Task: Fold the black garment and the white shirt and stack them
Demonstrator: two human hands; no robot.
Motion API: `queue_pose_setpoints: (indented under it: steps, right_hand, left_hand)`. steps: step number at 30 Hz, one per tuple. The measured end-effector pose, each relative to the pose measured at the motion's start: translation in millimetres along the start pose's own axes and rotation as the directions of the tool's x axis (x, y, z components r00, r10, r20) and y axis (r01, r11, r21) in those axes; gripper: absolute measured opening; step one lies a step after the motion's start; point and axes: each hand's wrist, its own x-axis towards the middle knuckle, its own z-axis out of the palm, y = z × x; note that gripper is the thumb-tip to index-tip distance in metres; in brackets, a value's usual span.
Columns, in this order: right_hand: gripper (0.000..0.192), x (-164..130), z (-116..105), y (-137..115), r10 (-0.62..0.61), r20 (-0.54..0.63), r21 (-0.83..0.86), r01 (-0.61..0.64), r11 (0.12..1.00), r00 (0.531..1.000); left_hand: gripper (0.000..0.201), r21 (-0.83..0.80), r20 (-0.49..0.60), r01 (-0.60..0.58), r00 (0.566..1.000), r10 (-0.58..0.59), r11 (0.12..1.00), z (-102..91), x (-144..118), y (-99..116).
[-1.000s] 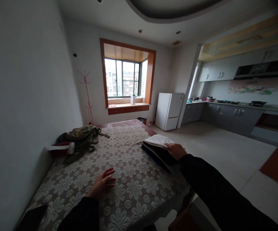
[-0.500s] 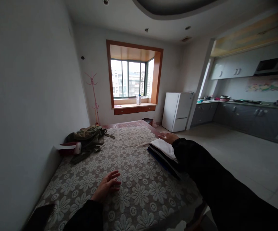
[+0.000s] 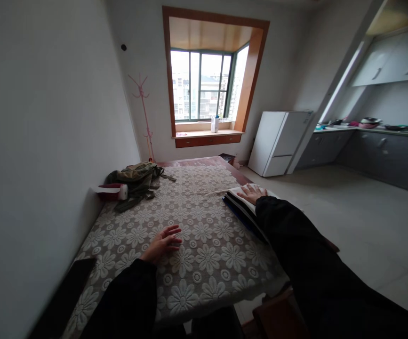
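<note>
Resting flat with fingers spread, the right hand (image 3: 252, 192) lies palm-down on the white top layer of a stack of folded cloth (image 3: 241, 209), gripping nothing. Under the white layer the stack shows dark and blue layers, and it sits at the right edge of the surface (image 3: 196, 245), which is covered by a lace cloth with a flower pattern. Down and to the left of that hand, well apart from the stack, the left hand (image 3: 162, 242) lies open on the lace, fingers loosely spread and pointing right, holding nothing. Both arms wear dark sleeves. Farther left and beyond the left hand, near the wall, lies an olive green bag (image 3: 136, 179) with a red and white item (image 3: 112, 191) touching its left side. Beyond the right hand stands a white fridge (image 3: 277, 141), and farther back a window (image 3: 207, 84).
</note>
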Motion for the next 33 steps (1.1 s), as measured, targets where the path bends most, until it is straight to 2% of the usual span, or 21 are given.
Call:
queue_pose_setpoints:
  steps: [9,15,33]
  right_hand:
    - [0.087,-6,-5,-3,-0.007,0.035,0.02,0.006,1.0,0.999]
    - [0.083,-3,-1,-2,-0.007,0.028,0.0,0.007,1.0,1.0]
    - [0.082,-1,1,-4,0.005,0.051,0.003,-0.005,1.0,0.999]
  left_hand:
    - [0.05,-0.063,0.019,0.041,0.999,-0.04,0.997,0.2,-4,8]
    - [0.047,-0.1,0.028,0.058,0.998,-0.055,0.993,0.8,-5,12]
    - [0.047,-0.128,0.041,0.045,0.998,-0.04,0.991,-2.2,-3,10]
